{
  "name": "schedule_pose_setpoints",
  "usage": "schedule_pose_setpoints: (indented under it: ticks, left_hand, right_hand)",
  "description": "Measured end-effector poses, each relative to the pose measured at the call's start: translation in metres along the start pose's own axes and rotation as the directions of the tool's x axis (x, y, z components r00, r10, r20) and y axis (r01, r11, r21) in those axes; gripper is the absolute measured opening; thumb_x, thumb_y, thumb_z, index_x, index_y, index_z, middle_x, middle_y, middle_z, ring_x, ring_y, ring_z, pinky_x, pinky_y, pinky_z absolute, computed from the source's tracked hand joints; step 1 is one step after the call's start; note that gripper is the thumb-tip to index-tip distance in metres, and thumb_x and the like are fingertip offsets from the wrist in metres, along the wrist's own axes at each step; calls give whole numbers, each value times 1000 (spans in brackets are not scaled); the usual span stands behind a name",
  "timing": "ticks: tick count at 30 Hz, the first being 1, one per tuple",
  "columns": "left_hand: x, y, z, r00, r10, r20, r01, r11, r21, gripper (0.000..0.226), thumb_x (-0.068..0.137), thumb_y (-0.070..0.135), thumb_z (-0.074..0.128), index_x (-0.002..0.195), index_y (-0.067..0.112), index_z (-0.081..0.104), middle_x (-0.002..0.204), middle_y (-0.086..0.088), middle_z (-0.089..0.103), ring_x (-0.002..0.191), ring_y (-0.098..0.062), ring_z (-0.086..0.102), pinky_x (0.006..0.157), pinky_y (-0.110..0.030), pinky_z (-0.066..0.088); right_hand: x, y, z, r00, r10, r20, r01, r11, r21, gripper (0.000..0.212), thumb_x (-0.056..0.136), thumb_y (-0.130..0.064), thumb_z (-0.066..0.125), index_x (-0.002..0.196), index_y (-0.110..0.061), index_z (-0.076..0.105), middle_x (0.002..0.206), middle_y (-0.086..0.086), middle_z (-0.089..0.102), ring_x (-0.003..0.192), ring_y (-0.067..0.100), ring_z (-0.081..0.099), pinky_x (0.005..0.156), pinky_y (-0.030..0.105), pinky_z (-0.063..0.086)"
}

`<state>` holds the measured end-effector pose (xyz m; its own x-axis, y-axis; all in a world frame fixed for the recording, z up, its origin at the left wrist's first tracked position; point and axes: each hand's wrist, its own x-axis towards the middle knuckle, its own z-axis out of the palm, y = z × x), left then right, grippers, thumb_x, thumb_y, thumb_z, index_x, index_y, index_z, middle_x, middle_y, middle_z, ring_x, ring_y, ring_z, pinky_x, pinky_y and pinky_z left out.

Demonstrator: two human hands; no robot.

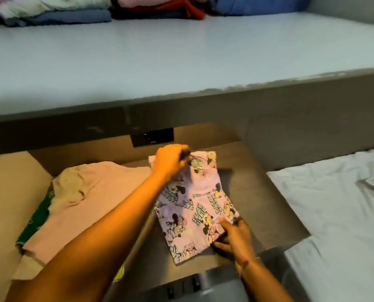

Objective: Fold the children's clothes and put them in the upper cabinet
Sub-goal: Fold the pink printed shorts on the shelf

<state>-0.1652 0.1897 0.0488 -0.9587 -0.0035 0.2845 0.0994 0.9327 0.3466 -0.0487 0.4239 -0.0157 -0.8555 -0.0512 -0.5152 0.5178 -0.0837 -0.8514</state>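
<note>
Left hand (pixel 170 161) is reaching forward and pinching the top edge of a small lilac garment (pixel 200 205) covered in a cartoon mouse print, fingers closed tight on the fabric. Right hand (pixel 232 235) is gripping the lower right corner of the same piece, thumb on top and fingers tucked underneath, so the garment is being held stretched between the two hands at a slant. Its lower part is hanging just above or resting on a brown cardboard surface (pixel 253 192), honestly can't tell which.

Just to the left of it, a pale pink garment (pixel 90 203) is lying spread out and a bit rumpled, with a beige piece (pixel 71 182) bunched at its upper left and something green (pixel 36 219) peeking out from under its left edge. The person's left forearm is crossing over the pink one.

Up above, a wide grey shelf (pixel 159 62) is running across the whole view, mostly bare at the front. Along its back edge, folded clothes are sitting in stacks: a blue and light-coloured stack (pixel 57 12) on the left, a red and pink stack (pixel 166 7) in the middle, and a blue one (pixel 258 5) to the right. A white sheet (pixel 338 210) is lying off to the right, well apart from the lilac garment.
</note>
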Motion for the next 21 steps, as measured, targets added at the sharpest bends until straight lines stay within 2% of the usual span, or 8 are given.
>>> schedule_pose_setpoints:
  ticks: [2, 4, 6, 9, 11, 13, 16, 21]
  left_hand:
    - [10, 37, 35, 990, 55, 132, -69, 992, 105, 33, 87, 35, 62, 119, 32, 62, 115, 0, 66, 108, -27, 56, 83, -39, 47]
    - [2, 61, 59, 972, 78, 221, -109, 985, 134, 41, 89, 37, 60, 129, 34, 54, 130, 1, 56, 120, -26, 46, 93, -43, 40]
    - [-27, 68, 67, 954, 98, 284, -135, 984, 113, 35, 89, 44, 58, 123, 34, 56, 127, 3, 56, 120, -22, 46, 95, -44, 38]
    - [-103, 43, 63, 909, 168, 381, -191, 981, 23, 39, 85, 63, 45, 112, 38, 59, 116, 12, 57, 111, -10, 45, 89, -36, 38]
    - [-154, 22, 55, 862, 180, 474, -182, 982, -41, 50, 82, 73, 40, 116, 42, 58, 126, 16, 52, 121, -6, 39, 97, -35, 34]
    - [-186, 12, 52, 850, 167, 500, -152, 986, -71, 48, 82, 73, 42, 118, 45, 57, 139, 20, 45, 134, -4, 29, 107, -35, 26]
    - [-200, 17, 56, 902, 187, 390, -178, 982, -60, 37, 87, 65, 46, 111, 43, 62, 141, 20, 47, 137, -5, 30, 107, -35, 30]
    - [-209, 25, 70, 952, 231, 199, -229, 973, -33, 26, 93, 42, 51, 101, 24, 69, 123, 0, 67, 121, -21, 58, 90, -42, 54]
  right_hand:
    - [5, 6, -34, 992, -66, -110, 35, 964, -265, 20, 91, -26, 62, 109, -18, 60, 93, 5, 72, 83, 28, 69, 66, 41, 59]
    - [9, 9, -67, 969, -198, -146, 74, 802, -593, 27, 86, -42, 66, 104, -23, 58, 96, 1, 72, 84, 24, 68, 76, 44, 57]
    - [11, 12, -97, 944, -325, -61, 164, 622, -765, 34, 84, -50, 64, 109, -29, 54, 100, -6, 69, 86, 17, 65, 76, 40, 56]
    - [18, 16, -125, 819, -536, 206, 425, 324, -845, 41, 87, -42, 64, 125, -33, 52, 122, -7, 58, 109, 15, 54, 86, 35, 53]
    - [26, 17, -134, 741, -554, 379, 518, 114, -848, 41, 87, -35, 67, 126, -32, 56, 130, -4, 55, 114, 20, 50, 89, 37, 51]
    - [34, 19, -137, 708, -524, 473, 545, -21, -838, 37, 86, -34, 68, 122, -32, 62, 130, -1, 58, 112, 24, 53, 87, 41, 50]
    - [43, 22, -136, 686, -547, 480, 543, -56, -838, 26, 86, -37, 67, 111, -32, 68, 123, -2, 62, 106, 25, 57, 81, 40, 49]
    - [48, 30, -129, 657, -610, 442, 518, -60, -853, 23, 82, -37, 64, 98, -23, 73, 112, 3, 67, 100, 29, 61, 78, 42, 53]
